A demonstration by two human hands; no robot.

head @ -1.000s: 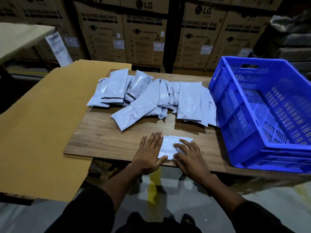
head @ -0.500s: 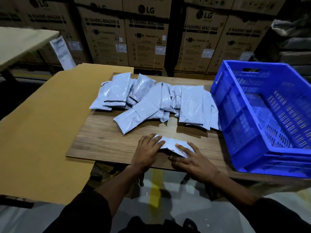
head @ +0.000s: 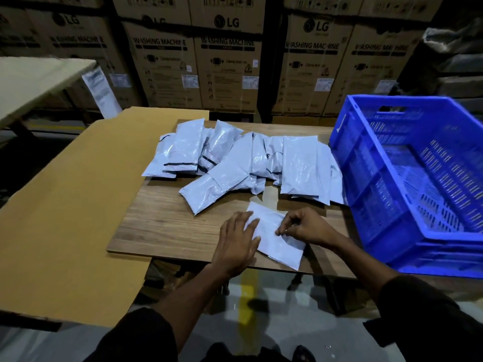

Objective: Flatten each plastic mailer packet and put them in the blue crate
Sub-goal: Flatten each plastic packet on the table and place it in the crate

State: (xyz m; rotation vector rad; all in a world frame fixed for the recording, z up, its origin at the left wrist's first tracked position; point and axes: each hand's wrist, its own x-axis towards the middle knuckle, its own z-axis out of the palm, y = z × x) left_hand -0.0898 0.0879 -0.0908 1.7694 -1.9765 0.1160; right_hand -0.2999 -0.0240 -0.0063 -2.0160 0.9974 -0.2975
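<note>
Now, figure legend, one packet in work at the near edge of the desk (head: 162,231).

Packet: a pale mailer (head: 271,236) lies flat on the desk between the two hands, close to the front edge, one corner just reaching that edge.

Long axis: it runs slantwise, from the far-left corner down to the near-right corner.

Left hand: the left hand (head: 236,244) lies palm down with fingers straight, resting on the packet's left edge and pinning it.

Right hand: the right hand (head: 304,228) has its fingertips curled and pinching the plastic near the middle of the right edge; the thumb is partly hidden.

Crate: the blue crate (head: 366,178) stands to the right on the desk, tilted, its open side turned toward the person; it lies just beyond the right hand, apart from it.

Nearer hand: the right, which sits between packet and crate; a carry to the right looks the natural move.

Pile: the other packets (head: 248,163) lie heaped farther back, left of the crate, the rightmost against its wall.

Progress: the crate looks bare inside, so the task seems near its start.
</note>
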